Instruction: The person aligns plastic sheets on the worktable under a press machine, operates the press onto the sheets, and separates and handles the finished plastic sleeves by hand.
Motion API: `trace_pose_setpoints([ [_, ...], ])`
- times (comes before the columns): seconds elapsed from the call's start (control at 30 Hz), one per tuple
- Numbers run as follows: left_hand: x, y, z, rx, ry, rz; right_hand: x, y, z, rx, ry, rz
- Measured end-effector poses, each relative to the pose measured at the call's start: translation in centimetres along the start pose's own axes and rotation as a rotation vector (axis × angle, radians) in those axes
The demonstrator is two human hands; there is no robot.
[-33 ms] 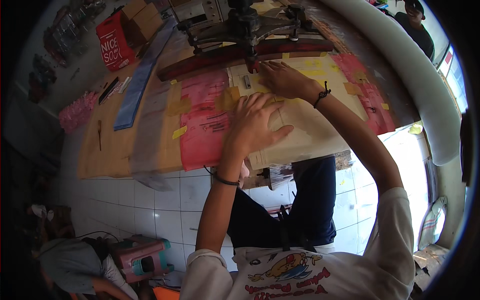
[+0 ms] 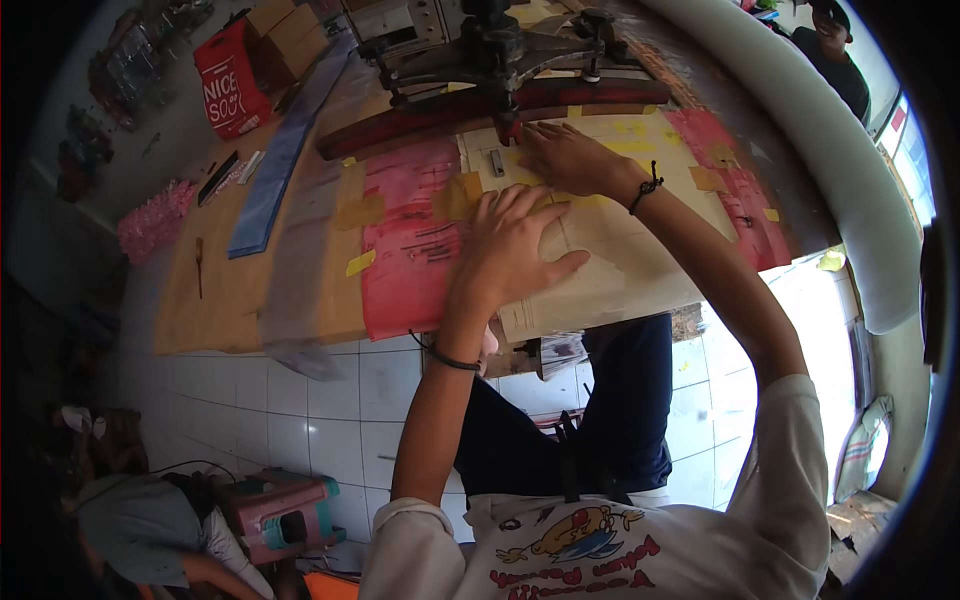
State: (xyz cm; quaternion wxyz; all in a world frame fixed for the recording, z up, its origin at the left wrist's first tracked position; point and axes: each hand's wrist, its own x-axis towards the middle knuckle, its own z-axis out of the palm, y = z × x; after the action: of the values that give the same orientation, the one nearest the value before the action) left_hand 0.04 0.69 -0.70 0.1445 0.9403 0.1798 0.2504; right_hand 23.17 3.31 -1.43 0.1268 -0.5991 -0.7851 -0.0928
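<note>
Under your palms lies a matt cream paper sheet [image 2: 600, 250]. Beside it, matt pink paper [image 2: 410, 250]. Above the sheet, dark metal press arms [image 2: 500, 50].

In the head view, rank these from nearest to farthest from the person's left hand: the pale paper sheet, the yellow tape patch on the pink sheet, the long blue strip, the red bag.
1. Pale paper sheet: under the left hand, touching.
2. Yellow tape patch: just left of the fingers, on the pink sheet.
3. Long blue strip: farther left on the table.
4. Red bag: far upper left.

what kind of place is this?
Likely a small screen-printing workshop: a hinged metal press arm over a paper-covered worktable, both hands, left and right, flat on a pale sheet, stacked cardboard boxes.
</note>
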Motion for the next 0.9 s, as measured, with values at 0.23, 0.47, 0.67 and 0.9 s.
trace_pose_setpoints([
  [0.23,-0.4,-0.6,0.9,-0.001,0.071,-0.015,0.0,-1.0,-1.7,0.014,-0.118,-0.074],
  [0.47,-0.3,-0.5,0.6,-0.045,0.093,0.048,-0.9,-1.9,-1.9,0.187,0.091,0.017],
  [0.67,-0.4,-0.7,0.8,-0.033,0.158,0.037,0.7,-2.2,-2.8,0.151,-0.073,0.066],
  [0.9,-0.4,-0.5,1.2,-0.004,0.171,0.023,0.7,-1.6,-2.4,0.171,-0.142,0.049],
])
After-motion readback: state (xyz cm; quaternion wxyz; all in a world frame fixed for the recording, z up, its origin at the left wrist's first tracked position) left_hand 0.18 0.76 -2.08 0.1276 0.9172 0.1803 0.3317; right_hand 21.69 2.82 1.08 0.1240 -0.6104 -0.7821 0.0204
